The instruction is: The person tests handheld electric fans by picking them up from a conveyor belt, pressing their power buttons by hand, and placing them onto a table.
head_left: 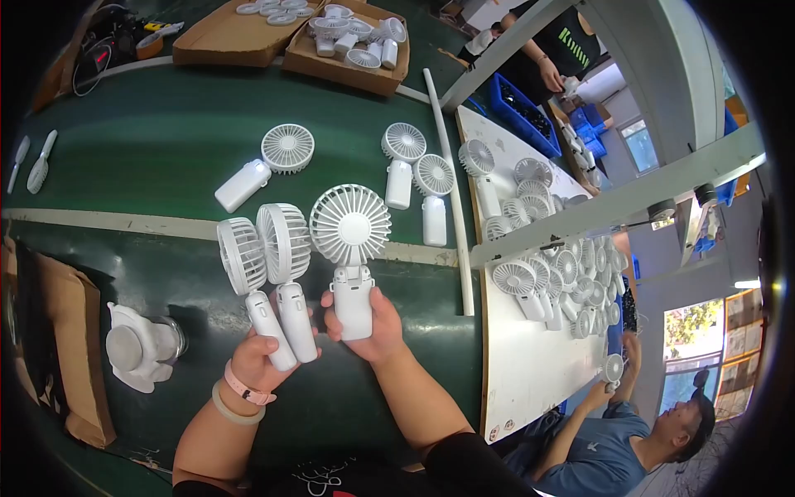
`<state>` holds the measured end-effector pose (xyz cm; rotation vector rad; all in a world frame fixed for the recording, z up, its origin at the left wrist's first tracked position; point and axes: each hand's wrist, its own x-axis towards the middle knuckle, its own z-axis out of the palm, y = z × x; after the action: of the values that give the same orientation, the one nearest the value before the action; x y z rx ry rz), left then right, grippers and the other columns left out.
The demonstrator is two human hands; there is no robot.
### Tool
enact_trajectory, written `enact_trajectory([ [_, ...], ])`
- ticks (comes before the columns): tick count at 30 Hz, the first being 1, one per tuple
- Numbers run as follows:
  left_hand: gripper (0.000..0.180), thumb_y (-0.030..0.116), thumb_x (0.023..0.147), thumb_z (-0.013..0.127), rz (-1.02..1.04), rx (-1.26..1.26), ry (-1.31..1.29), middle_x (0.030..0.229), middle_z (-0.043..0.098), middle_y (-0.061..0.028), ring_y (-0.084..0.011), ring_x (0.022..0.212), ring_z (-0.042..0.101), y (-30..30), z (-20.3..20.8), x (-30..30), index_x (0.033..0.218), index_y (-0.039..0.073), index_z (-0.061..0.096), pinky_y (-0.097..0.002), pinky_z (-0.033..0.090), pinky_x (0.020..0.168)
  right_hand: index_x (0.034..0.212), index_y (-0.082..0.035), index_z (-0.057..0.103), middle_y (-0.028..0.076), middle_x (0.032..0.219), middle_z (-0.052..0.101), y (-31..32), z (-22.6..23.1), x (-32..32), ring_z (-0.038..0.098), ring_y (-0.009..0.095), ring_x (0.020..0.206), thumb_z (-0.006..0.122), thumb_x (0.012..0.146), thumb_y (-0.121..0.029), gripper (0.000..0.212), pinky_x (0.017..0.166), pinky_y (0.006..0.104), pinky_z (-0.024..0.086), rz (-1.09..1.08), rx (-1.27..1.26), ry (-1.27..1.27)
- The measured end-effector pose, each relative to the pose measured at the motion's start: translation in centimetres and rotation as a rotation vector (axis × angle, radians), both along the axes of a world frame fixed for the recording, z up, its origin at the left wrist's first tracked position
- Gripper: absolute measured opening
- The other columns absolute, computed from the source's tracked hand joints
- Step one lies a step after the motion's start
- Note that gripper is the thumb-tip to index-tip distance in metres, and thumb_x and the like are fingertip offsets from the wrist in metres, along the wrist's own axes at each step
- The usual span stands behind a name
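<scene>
Two white handheld fans stand side by side in my left hand, their round heads turned partly sideways. The fingers of that hand wrap round both handles. My right hand grips a third handheld fan by its handle, and the fan's grille faces me. The fans are held upright over the green work surface, close together. Beyond them, a fan lies on the green belt at the left, and two more fans lie at the right.
Cardboard boxes with fan parts stand at the far edge. At the left are an open carton and a jar wrapped in white plastic. A white table at the right bears many fans; a co-worker sits there holding one.
</scene>
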<state>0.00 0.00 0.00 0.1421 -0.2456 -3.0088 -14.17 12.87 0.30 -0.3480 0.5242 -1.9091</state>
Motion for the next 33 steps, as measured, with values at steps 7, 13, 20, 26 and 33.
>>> enact_trajectory([
  [7,0.075,0.007,0.066,0.062,0.017,0.004,-0.001,0.118,0.048,-0.0144,-0.0308,0.103,0.054,0.1,-0.2,-0.3,0.133,0.017,0.029,-0.0495,0.047,0.082,0.119,-0.004,0.042,0.014,0.103,0.054,-0.6,0.5,0.0,0.054,0.022,0.074,0.04,0.089,-0.048,0.053,0.065,0.0322,0.045,-0.151,0.119,0.076],
  [13,0.074,0.008,0.065,0.062,0.015,-0.006,-0.005,0.118,0.048,-0.0169,-0.0306,0.101,0.054,0.2,0.1,0.0,0.132,0.016,0.03,-0.0485,0.048,0.082,0.122,-0.007,0.038,0.006,0.104,0.054,0.0,0.8,1.2,0.054,0.014,0.091,0.058,0.086,-0.015,0.042,0.079,0.0302,0.046,-0.274,0.246,0.214],
  [20,0.074,0.008,0.065,0.062,0.022,-0.036,-0.025,0.118,0.048,-0.0179,-0.0311,0.102,0.054,0.1,0.1,0.2,0.131,0.014,0.03,-0.048,0.048,0.082,0.122,-0.005,0.038,0.01,0.11,0.054,-0.7,1.0,1.5,0.056,0.018,0.096,0.056,0.085,-0.013,0.042,0.083,0.0334,0.046,-0.316,0.362,0.308],
  [26,0.075,0.008,0.065,0.063,0.022,-0.025,-0.032,0.118,0.049,-0.0176,-0.0308,0.102,0.054,0.3,0.3,-0.1,0.132,0.014,0.029,-0.0481,0.048,0.082,0.122,-0.004,0.04,0.01,0.112,0.056,-0.4,0.7,1.1,0.057,0.017,0.097,0.053,0.086,-0.006,0.038,0.084,0.0308,0.046,-0.275,0.424,0.412],
  [33,0.071,0.007,0.07,0.061,0.007,-0.04,0.028,0.121,0.047,-0.0163,-0.0312,0.108,0.052,0.1,-0.3,0.1,0.133,0.018,0.03,-0.0528,0.046,0.083,0.118,-0.003,0.043,0.009,0.106,0.058,-0.9,1.1,1.3,0.057,0.016,0.094,0.052,0.086,-0.004,0.033,0.082,0.0298,0.047,-0.304,0.429,0.358],
])
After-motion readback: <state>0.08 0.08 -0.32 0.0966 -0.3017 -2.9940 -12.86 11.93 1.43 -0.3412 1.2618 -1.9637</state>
